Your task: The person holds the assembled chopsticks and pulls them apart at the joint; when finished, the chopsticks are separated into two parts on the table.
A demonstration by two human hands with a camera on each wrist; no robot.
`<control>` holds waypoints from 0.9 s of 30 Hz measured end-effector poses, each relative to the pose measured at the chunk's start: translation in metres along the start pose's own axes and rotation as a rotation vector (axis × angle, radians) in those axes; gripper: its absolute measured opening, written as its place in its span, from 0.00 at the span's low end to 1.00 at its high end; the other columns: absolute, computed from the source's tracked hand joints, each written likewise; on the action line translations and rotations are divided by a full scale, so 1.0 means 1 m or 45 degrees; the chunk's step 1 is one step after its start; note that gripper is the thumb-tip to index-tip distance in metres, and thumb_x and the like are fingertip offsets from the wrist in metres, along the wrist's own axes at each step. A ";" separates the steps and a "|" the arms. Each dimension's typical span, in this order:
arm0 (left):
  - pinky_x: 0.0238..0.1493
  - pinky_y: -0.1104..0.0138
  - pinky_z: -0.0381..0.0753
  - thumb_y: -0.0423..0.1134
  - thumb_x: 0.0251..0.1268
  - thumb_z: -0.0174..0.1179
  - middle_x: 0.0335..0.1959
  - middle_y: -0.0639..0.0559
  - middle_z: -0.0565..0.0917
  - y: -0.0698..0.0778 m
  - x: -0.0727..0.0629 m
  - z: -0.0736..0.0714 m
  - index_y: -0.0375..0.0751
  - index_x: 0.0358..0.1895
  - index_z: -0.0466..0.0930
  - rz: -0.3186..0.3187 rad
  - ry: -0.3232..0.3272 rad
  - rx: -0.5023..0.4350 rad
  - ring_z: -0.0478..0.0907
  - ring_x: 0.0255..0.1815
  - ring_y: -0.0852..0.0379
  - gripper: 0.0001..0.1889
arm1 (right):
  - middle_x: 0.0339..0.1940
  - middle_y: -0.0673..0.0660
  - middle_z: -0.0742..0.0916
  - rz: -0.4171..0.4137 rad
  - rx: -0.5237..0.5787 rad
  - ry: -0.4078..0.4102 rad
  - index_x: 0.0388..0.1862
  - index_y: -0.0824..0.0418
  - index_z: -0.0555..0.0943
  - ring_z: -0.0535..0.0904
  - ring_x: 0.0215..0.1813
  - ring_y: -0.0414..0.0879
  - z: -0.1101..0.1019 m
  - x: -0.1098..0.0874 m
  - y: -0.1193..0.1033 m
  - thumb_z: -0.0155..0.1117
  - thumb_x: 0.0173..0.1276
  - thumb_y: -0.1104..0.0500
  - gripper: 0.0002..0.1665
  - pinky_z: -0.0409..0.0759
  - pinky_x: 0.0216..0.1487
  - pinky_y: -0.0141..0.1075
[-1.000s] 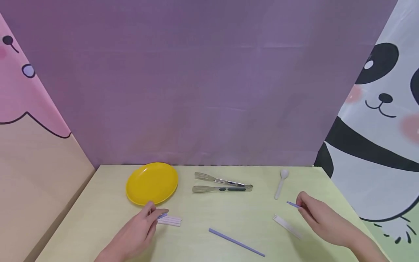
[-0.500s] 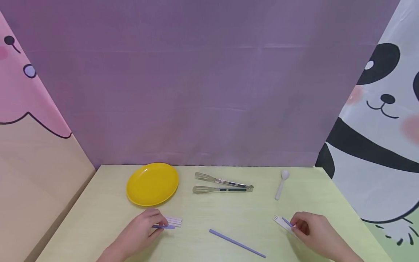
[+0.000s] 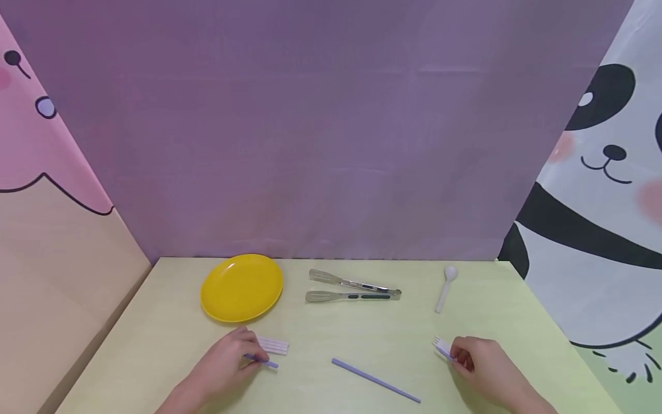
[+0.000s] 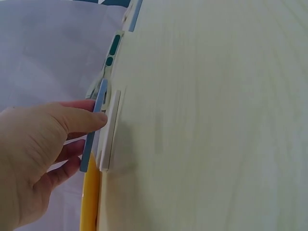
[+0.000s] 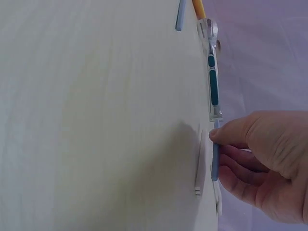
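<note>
My left hand (image 3: 247,355) pinches a short purple stick (image 3: 262,361) just in front of a small stack of white sticks (image 3: 273,345) on the pale green table (image 3: 331,328). In the left wrist view the thumb presses the purple stick (image 4: 94,129) beside the white sticks (image 4: 109,129). My right hand (image 3: 459,356) pinches another short purple stick (image 5: 215,155) right next to a white fork (image 3: 441,346), whose tines show past the fingers. A long purple stick (image 3: 374,380) lies between both hands.
A yellow plate (image 3: 242,287) sits at the back left, metal tongs (image 3: 353,290) with dark grips behind the middle, and a white spoon (image 3: 445,280) at the back right. Cloth walls close in the table's back and sides.
The left hand brought its purple stick down to the near side of the white sticks. The right hand drew back toward me with its purple stick and came down beside the fork.
</note>
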State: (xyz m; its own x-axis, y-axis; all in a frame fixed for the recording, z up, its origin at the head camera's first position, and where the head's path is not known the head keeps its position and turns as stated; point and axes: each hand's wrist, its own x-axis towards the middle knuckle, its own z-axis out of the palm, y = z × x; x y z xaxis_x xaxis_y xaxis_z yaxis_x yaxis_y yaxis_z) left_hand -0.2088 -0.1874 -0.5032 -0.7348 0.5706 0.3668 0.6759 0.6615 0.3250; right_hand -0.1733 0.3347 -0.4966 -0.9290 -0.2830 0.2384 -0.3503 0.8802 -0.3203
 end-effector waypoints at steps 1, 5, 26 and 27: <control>0.43 0.70 0.81 0.32 0.53 0.80 0.33 0.69 0.83 0.000 0.000 0.001 0.55 0.34 0.93 0.000 0.006 0.003 0.72 0.38 0.69 0.11 | 0.23 0.37 0.80 0.003 -0.007 0.006 0.27 0.48 0.81 0.70 0.28 0.27 0.002 0.001 0.000 0.79 0.58 0.66 0.16 0.74 0.29 0.28; 0.44 0.69 0.82 0.32 0.56 0.79 0.35 0.68 0.85 -0.001 0.001 0.006 0.54 0.35 0.93 -0.034 -0.008 0.020 0.73 0.39 0.69 0.10 | 0.23 0.38 0.80 0.025 -0.012 -0.007 0.27 0.49 0.81 0.70 0.27 0.27 0.006 0.004 0.001 0.79 0.58 0.66 0.16 0.74 0.29 0.28; 0.46 0.65 0.85 0.33 0.57 0.79 0.35 0.64 0.86 -0.003 0.015 0.012 0.53 0.34 0.91 -0.071 -0.051 0.140 0.74 0.38 0.65 0.09 | 0.24 0.38 0.82 0.073 0.023 -0.117 0.28 0.49 0.82 0.72 0.28 0.28 0.001 0.015 0.003 0.79 0.62 0.63 0.13 0.75 0.31 0.29; 0.46 0.66 0.85 0.32 0.56 0.79 0.34 0.64 0.86 -0.003 0.015 0.013 0.53 0.34 0.91 -0.072 -0.051 0.141 0.74 0.38 0.65 0.09 | 0.24 0.38 0.82 0.073 0.018 -0.117 0.28 0.49 0.82 0.71 0.28 0.28 0.001 0.015 0.004 0.79 0.62 0.63 0.13 0.75 0.31 0.29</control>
State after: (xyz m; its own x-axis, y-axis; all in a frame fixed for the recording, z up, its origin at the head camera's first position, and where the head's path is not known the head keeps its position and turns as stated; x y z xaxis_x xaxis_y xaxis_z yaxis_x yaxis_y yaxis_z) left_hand -0.2228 -0.1745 -0.5095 -0.7745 0.5485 0.3150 0.6248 0.7413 0.2453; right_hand -0.1884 0.3336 -0.4954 -0.9543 -0.2667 0.1348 -0.2975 0.8905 -0.3442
